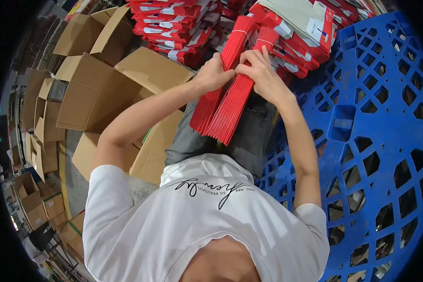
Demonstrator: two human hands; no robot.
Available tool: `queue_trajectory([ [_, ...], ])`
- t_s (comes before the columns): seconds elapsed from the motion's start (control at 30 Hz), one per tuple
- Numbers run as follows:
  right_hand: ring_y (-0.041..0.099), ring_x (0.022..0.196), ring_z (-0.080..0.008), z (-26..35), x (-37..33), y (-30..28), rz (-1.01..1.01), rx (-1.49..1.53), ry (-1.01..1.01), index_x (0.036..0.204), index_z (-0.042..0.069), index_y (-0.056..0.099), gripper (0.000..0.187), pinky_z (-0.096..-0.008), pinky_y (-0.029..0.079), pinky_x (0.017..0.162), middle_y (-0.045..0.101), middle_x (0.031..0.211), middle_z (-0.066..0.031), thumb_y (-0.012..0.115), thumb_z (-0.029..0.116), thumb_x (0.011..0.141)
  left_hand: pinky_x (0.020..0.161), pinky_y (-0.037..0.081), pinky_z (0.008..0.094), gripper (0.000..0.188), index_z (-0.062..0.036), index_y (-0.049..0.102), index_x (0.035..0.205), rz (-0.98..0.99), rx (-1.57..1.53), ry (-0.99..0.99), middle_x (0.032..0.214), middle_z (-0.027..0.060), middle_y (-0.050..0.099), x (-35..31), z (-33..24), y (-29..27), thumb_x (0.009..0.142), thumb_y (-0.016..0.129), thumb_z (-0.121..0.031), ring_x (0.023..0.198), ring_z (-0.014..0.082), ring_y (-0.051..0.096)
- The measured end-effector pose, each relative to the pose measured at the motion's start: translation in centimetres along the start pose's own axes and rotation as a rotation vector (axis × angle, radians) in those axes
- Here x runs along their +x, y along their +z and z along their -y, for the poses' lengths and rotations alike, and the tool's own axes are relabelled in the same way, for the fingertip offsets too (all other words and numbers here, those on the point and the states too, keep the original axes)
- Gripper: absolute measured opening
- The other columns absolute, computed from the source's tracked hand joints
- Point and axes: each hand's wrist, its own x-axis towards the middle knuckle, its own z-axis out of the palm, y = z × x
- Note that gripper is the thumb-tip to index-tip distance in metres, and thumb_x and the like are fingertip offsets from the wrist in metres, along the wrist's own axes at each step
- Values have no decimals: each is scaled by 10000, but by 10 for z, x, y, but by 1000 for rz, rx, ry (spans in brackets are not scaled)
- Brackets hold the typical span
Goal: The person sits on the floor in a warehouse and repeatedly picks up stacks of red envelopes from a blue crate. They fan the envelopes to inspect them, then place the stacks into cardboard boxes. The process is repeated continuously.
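Note:
Two long bundles of thin red folded sheets lie side by side above my lap, slanting away from me. My left hand (213, 73) is closed on the left red bundle (232, 50), its thumb reaching toward the gap between the two. Curled over the right red bundle (230, 105) is my right hand (262, 74), closed on its upper part. A thin pale band crosses each bundle near its far end. The near ends fan out slightly and touch each other. What exactly the folded sheets are cannot be told.
Stacks of red and white flat packs (167, 35) rise ahead, with another pile (296, 40) at the far right. A blue plastic lattice pallet (345, 124) fills my right side. Open cardboard boxes (87, 94) crowd the left, some close to my left arm.

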Motion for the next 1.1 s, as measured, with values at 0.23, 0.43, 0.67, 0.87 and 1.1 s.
queue_trajectory([
  [0.23,542,1276,-311,-6,-11,15,-132,-74,44,1060,51,665,264,-672,287,1192,564,1225,-104,681,-20,806,937,554,446,747,124,461,1230,57,54,-82,1163,322,674,5,-17,-3,792,797,-379,1113,409,692],
  [0.43,557,1259,-330,-11,-29,30,-297,-64,46,1065,62,720,248,-603,369,1164,576,1244,-115,680,50,820,895,528,345,654,51,447,1246,213,-103,-55,1120,135,607,19,-19,-1,792,831,-223,1049,199,608],
  [0.67,565,1243,-323,-12,-37,30,-363,-81,112,1020,87,757,219,-445,517,1027,589,1193,-95,692,81,810,910,529,320,622,61,437,1269,247,-4,3,1133,126,604,22,-27,10,828,803,-182,1075,183,601],
  [0.87,566,1239,-330,-12,-29,35,-379,3,158,1040,70,755,240,-446,533,993,582,1207,-110,691,57,809,912,539,326,557,50,432,1284,232,-74,10,1160,114,605,21,-13,10,864,755,-123,1097,173,604],
  [1.1,551,1239,-355,-18,-33,55,-440,64,149,1042,54,751,235,-436,518,1021,568,1222,-140,687,37,817,918,541,337,501,50,443,1289,218,-208,76,1143,106,617,23,23,23,890,703,-107,1051,167,621],
])
